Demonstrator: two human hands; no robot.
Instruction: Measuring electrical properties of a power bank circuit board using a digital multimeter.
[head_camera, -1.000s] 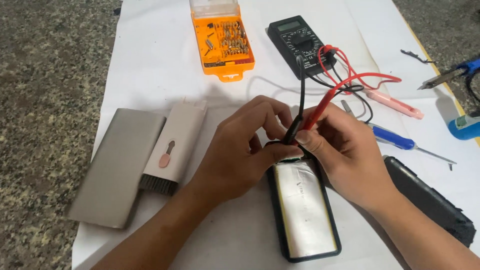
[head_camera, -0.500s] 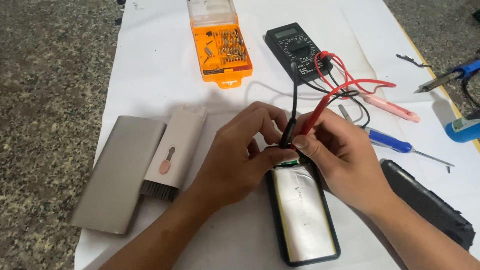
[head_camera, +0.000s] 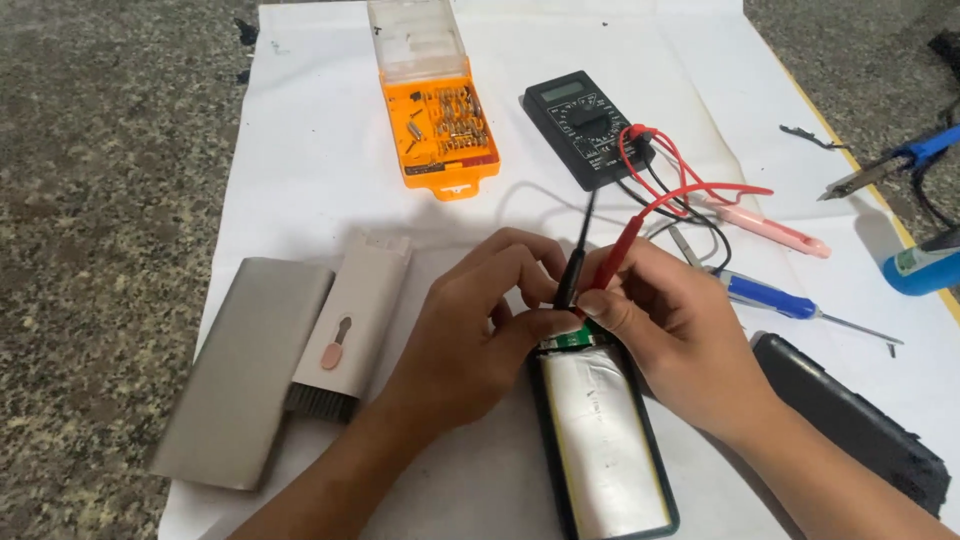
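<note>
My left hand (head_camera: 480, 330) pinches a black multimeter probe (head_camera: 572, 272), tip down on the small green circuit board (head_camera: 572, 338) at the top of an opened power bank (head_camera: 605, 440). My right hand (head_camera: 680, 335) grips the red probe (head_camera: 618, 258) and presses it to the same board. A flat silver battery pouch fills the black case. Red and black leads (head_camera: 680, 185) run back to a black multimeter (head_camera: 590, 125).
White paper (head_camera: 310, 140) covers a stone floor. An orange screwdriver bit case (head_camera: 440, 125) lies at the back. A grey metal shell (head_camera: 245, 370) and beige brush tool (head_camera: 350, 325) sit left. Blue screwdriver (head_camera: 770, 297), pink tool (head_camera: 775, 230), black cover (head_camera: 850, 425) and soldering iron (head_camera: 900, 160) lie right.
The view has drifted slightly, so everything sits a little lower in frame. Both hands stay on the probes at the board, with only small finger shifts.
</note>
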